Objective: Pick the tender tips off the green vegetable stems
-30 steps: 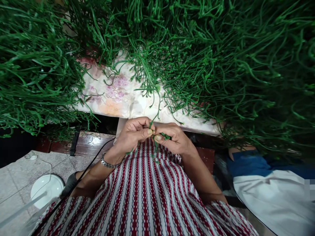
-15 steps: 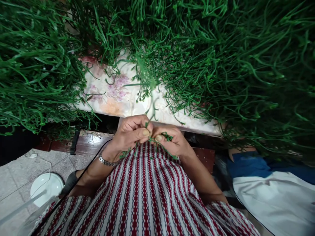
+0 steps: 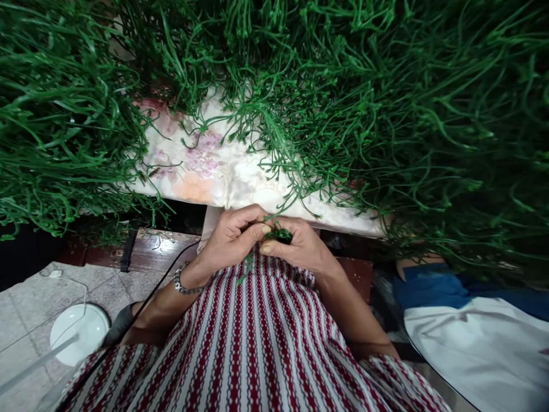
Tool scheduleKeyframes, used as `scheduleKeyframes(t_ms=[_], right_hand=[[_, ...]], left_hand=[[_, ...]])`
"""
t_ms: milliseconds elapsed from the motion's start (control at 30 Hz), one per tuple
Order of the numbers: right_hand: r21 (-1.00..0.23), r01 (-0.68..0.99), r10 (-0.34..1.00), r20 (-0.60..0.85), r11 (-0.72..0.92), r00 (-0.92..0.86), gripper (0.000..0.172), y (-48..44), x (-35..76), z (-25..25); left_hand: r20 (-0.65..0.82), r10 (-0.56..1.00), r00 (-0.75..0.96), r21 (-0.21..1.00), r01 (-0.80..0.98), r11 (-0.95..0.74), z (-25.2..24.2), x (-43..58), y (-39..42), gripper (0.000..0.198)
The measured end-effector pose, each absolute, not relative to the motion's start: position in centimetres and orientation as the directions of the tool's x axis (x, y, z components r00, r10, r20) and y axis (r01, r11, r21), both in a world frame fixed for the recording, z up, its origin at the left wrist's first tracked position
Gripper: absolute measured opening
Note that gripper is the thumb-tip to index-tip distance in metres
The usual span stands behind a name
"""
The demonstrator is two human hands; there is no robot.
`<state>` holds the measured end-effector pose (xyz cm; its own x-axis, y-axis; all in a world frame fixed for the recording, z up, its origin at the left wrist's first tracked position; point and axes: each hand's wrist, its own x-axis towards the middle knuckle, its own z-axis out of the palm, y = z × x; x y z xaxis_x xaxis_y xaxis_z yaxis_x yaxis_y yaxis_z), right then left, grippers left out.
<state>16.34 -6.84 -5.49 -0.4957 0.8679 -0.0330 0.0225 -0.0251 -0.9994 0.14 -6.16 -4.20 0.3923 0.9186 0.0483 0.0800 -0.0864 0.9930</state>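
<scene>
In the head view, just before the worktop's (image 3: 199, 166) near edge, the left hand (image 3: 234, 237) pinches a green stem (image 3: 268, 218), touching the right hand (image 3: 306, 246), which curls closed around green pieces (image 3: 281, 233). Leafy heaps (image 3: 373, 114) cover the worktop's far, left and right parts.

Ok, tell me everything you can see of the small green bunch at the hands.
The small green bunch is a compact tangle of thin, dark green, plant-like stems, some of them curled. It sits between the thumb and fingers of the right hand, with the thumb of the left hand against its side. It is held above the striped garment, close to the near edge of the floral cloth. The fingers hide part of it, so its full length cannot be told.
</scene>
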Motion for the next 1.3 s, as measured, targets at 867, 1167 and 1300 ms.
scheduleKeyframes(t_ms=[867,1167,1300], right_hand=[[-0.912,0.329,0.941,0.143,0.246,-0.308,0.013,-7.3,16.7,-4.5],[-0.927,0.357,0.969,0.027,0.117,-0.247,0.018,-7.6,15.6,-4.8],[-0.95,0.299,0.982,0.036,0.09,-0.183,0.015,-7.8,14.9,-4.8]], left_hand=[[-0.21,0.96,0.185,0.827,-0.49,0.276,-4.3,1.0,-5.8,0.012],[-0.144,0.988,0.059,0.935,-0.32,0.155,-5.1,1.5,-6.3,0.011],[-0.027,0.999,-0.021,0.975,-0.221,0.022,-5.3,1.9,-6.7,0.008]])
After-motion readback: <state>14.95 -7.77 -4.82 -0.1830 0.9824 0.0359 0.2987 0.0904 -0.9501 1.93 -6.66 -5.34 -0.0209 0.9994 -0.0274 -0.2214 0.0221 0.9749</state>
